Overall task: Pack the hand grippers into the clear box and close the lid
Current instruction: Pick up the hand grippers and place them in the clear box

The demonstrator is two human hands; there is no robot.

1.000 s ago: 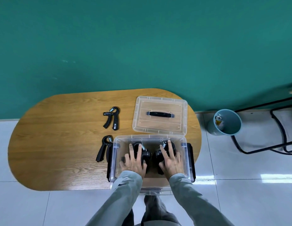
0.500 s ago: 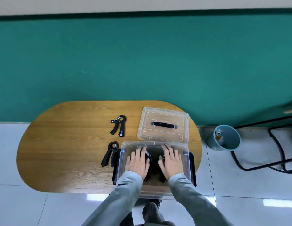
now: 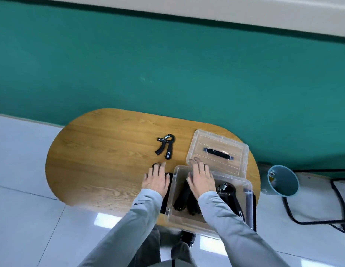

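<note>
The clear box (image 3: 249,191) stands at the table's near right edge with two black hand grippers inside, one (image 3: 182,197) under my right wrist and one (image 3: 228,191) at its right side. My right hand (image 3: 201,179) hovers flat over the box's far left corner, fingers apart, holding nothing. My left hand (image 3: 156,180) is outside the box to its left, fingers spread over a black hand gripper (image 3: 154,165) that it mostly hides. Another hand gripper (image 3: 166,146) lies free on the table farther back. The clear lid (image 3: 218,151) with its black handle lies behind the box.
The oval wooden table (image 3: 102,160) stands against a green wall. A grey-blue waste bin (image 3: 282,180) stands on the tiled floor to the right, with black cables or a chair frame (image 3: 310,218) beyond it. Black latches hang on the box's sides.
Both hands have come out of the box and left two grippers in it. My left hand has moved left over the gripper beside the box; my right hand has moved left to the box's far corner. The view has tilted.
</note>
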